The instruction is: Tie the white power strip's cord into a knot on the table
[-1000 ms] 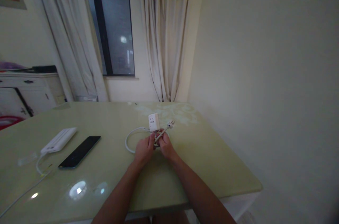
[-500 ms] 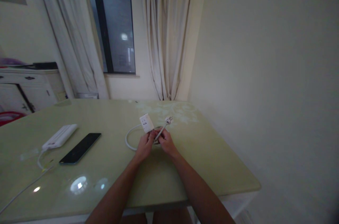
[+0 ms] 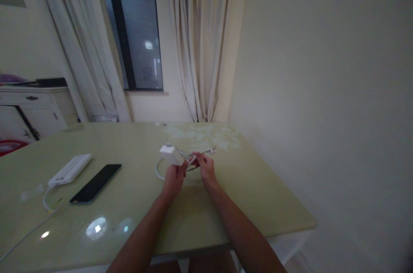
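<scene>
Both hands hold a white power strip cord, looped together above the table. My left hand [image 3: 175,177] is closed around the cord, just below the white socket block [image 3: 171,153], which is tilted with its outlet face turned from view. My right hand [image 3: 205,169] pinches the cord's loops [image 3: 191,162] beside it. Past the right fingers sticks out the plug [image 3: 211,151], its pins pointing up and right. One loop of the cord [image 3: 157,169] bows out to the left of the block. My fingers partly hide the bundle.
A black phone [image 3: 96,183] lies left on the greenish table [image 3: 258,204]. Beyond it is a white power bank-like block [image 3: 71,169] with a thin white cable [image 3: 30,233] running to the left edge. A wall [image 3: 322,113] stands along the right side.
The socket block has turned so its outlet face no longer shows. The plug has tipped lower and to the right, and my right hand has risen slightly along the cord.
</scene>
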`<state>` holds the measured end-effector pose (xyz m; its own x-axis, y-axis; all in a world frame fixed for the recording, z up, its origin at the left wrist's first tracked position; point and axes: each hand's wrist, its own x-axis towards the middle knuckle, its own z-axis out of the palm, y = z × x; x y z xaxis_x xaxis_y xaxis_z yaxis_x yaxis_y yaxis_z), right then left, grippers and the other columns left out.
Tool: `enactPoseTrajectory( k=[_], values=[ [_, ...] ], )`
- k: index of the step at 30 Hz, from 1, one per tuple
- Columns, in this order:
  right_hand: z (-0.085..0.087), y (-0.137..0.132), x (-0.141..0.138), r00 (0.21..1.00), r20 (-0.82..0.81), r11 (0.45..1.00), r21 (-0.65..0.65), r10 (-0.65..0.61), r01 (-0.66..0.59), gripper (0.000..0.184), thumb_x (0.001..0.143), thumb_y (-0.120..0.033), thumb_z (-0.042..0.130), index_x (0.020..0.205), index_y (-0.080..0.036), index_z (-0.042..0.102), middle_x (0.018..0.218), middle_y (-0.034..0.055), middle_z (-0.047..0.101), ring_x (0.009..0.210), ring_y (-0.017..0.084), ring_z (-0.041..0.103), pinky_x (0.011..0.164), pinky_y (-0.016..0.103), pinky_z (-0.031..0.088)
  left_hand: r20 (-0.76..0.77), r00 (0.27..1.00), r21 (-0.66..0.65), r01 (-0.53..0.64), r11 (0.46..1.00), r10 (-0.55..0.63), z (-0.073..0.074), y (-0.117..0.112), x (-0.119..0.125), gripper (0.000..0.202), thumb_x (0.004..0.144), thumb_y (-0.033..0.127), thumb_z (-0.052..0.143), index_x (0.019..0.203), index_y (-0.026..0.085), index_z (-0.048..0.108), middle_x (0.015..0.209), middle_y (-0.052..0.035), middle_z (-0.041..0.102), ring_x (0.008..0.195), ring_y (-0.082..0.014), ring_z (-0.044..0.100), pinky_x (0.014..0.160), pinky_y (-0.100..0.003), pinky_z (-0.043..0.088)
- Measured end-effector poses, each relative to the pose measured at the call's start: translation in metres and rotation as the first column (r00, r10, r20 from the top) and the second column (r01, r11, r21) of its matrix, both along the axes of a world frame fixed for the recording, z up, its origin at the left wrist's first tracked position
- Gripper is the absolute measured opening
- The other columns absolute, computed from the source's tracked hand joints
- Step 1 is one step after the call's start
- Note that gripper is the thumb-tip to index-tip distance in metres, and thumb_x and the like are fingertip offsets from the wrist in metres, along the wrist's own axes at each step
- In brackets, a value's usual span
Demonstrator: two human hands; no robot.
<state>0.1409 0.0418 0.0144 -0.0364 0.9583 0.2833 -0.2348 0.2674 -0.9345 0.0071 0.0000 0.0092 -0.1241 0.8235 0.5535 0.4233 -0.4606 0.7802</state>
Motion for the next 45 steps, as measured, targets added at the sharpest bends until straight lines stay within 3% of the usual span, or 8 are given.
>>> enactPoseTrajectory(
  k=[4,9,14,18,24,29,38,45],
  values=[
    [-0.002,0.005,0.003,0.992,-0.049,0.993,-0.025,-0.113,0.112,0.051,0.078,-0.066,0.068,0.08,-0.014,0.068,0.077,0.0078,0.073,0.067,0.018,0.067,0.061,0.026,0.045,-0.167,0.985,0.208,0.08,0.975,-0.045,-0.002,-0.002,0.006,0.022,0.091,0.039,0.056,0.08,0.02,0.055,0.092,-0.0072,0.066,0.086,-0.0189,0.065,0.078,-0.033,0.053],
    [-0.003,0.007,0.004,0.985,-0.113,0.991,0.008,-0.13,0.132,0.05,0.078,-0.057,0.072,0.105,-0.014,0.068,0.102,0.0121,0.075,0.083,0.021,0.071,0.075,0.033,0.054,-0.319,0.944,0.135,0.131,0.982,-0.082,-0.01,-0.004,0.006,0.015,0.095,0.035,0.052,0.094,0.021,0.057,0.104,-0.0082,0.066,0.083,-0.0172,0.065,0.077,-0.034,0.055],
    [0.0,-0.004,0.005,0.989,0.148,0.973,0.231,-0.021,-0.014,0.045,0.091,-0.049,0.061,0.126,-0.021,0.067,0.126,0.0106,0.069,0.111,0.024,0.066,0.097,0.039,0.05,-0.44,0.897,0.152,0.114,0.982,-0.036,-0.018,-0.003,0.001,0.027,0.097,0.038,0.049,0.117,0.021,0.054,0.112,-0.0114,0.065,0.088,-0.0202,0.068,0.074,-0.034,0.056],
    [0.006,-0.011,0.008,0.95,0.311,0.933,0.338,0.016,-0.126,0.044,0.099,-0.044,0.047,0.135,-0.024,0.063,0.127,0.0076,0.069,0.119,0.022,0.061,0.106,0.04,0.043,-0.497,0.867,0.228,0.093,0.969,0.033,-0.02,-0.005,-0.001,0.033,0.1,0.047,0.041,0.109,0.02,0.057,0.104,-0.0104,0.064,0.085,-0.0191,0.067,0.069,-0.03,0.056],
    [0.014,-0.007,0.022,0.848,0.529,0.846,0.465,-0.03,-0.26,0.041,0.101,-0.041,0.041,0.125,-0.026,0.071,0.104,0.0042,0.076,0.102,0.021,0.061,0.101,0.038,0.036,-0.603,0.796,0.32,0.193,0.928,0.043,-0.019,-0.008,-0.001,0.039,0.101,0.048,0.038,0.098,0.018,0.063,0.093,-0.011,0.066,0.084,-0.0188,0.068,0.067,-0.026,0.056],
    [0.012,-0.008,0.022,0.795,0.602,0.844,0.465,-0.079,-0.268,0.044,0.103,-0.044,0.038,0.109,-0.027,0.078,0.089,0.0031,0.068,0.094,0.02,0.051,0.094,0.037,0.03,-0.624,0.777,0.42,0.242,0.875,0.084,-0.016,-0.012,0.001,0.029,0.101,0.034,0.041,0.098,0.018,0.065,0.097,-0.0133,0.07,0.086,-0.0199,0.07,0.069,-0.028,0.057],
    [0.01,-0.005,0.02,0.805,0.588,0.842,0.474,-0.083,-0.259,0.051,0.1,-0.053,0.045,0.073,-0.022,0.075,0.083,0.0027,0.062,0.088,0.019,0.05,0.088,0.035,0.031,-0.593,0.744,0.505,0.045,0.862,0.309,0.001,-0.019,-0.004,0.024,0.095,0.032,0.048,0.097,0.021,0.069,0.095,-0.0118,0.072,0.086,-0.0196,0.069,0.077,-0.029,0.054],
    [0.009,-0.008,0.02,0.792,0.607,0.816,0.492,-0.071,-0.303,0.05,0.103,-0.052,0.04,0.083,-0.022,0.075,0.091,0.0038,0.062,0.091,0.019,0.052,0.091,0.036,0.033,-0.545,0.77,0.408,-0.1,0.907,0.331,0.006,-0.013,-0.013,0.035,0.096,0.037,0.038,0.102,0.02,0.069,0.096,-0.0113,0.074,0.091,-0.0249,0.065,0.086,-0.039,0.044]
  ],
)
